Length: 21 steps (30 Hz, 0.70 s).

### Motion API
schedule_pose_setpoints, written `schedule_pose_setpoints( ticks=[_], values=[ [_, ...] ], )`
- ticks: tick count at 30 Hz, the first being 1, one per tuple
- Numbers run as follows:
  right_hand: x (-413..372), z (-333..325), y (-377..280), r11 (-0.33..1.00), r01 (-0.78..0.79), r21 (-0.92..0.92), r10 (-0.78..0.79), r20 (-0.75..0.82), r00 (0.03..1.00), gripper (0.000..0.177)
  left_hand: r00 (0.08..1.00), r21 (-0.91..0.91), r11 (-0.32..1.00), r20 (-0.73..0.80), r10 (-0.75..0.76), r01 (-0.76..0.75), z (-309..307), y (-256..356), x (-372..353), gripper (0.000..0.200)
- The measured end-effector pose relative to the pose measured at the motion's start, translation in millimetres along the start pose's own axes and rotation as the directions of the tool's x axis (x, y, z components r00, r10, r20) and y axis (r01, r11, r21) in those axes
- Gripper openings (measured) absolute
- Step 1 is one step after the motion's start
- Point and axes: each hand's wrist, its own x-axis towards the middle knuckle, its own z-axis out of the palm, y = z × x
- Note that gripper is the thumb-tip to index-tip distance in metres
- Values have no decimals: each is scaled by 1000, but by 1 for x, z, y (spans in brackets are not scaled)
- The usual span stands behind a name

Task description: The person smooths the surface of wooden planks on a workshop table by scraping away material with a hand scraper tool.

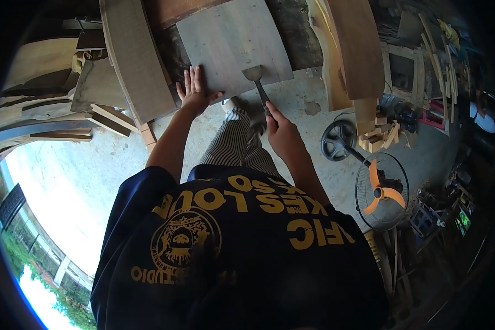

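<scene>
A greyish wooden board [231, 38] lies flat in front of me at the top of the head view. My left hand [194, 94] rests at its near left edge, fingers spread and pointing away from me. In my right hand [280, 127] is a putty knife [253, 73], gripped by its dark handle. Its wide blade lies over the near right part of the board, overlapping the surface. A few small dark spots dot the board.
Long brown planks [135, 60] flank the board on the left, and more planks [357, 49] stand at the right. A standing fan [380, 192] with orange blades is on the floor to my right, near a pile of wood offcuts [382, 137]. At the far right edge another person [483, 118] is partly visible.
</scene>
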Motion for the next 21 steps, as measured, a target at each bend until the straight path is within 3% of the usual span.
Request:
schedule_pose_setpoints(
  ticks=[4,8,11,15,17,21],
  values=[
    [11,6,-3,1000,12,10,-11,-23,1000,39,1000,8,1000,6,-14,13,-1,2,-1,121],
    [35,18,-7,989,142,37,-136,-134,981,39,1000,31,999,-8,-27,27,-1,4,3,121],
    [9,2,-3,999,24,-33,-25,-13,1000,39,1000,34,999,-13,-13,13,-1,3,0,120],
    [9,8,8,1000,15,5,-15,1,1000,39,1000,27,1000,-9,-13,14,0,3,-1,120],
    [36,22,5,983,181,6,-179,-127,976,39,1000,28,999,-17,-15,15,0,4,0,120],
    [47,22,-7,975,222,28,-214,-179,960,39,1000,28,999,-18,-22,23,-2,5,-1,121]
  ],
)
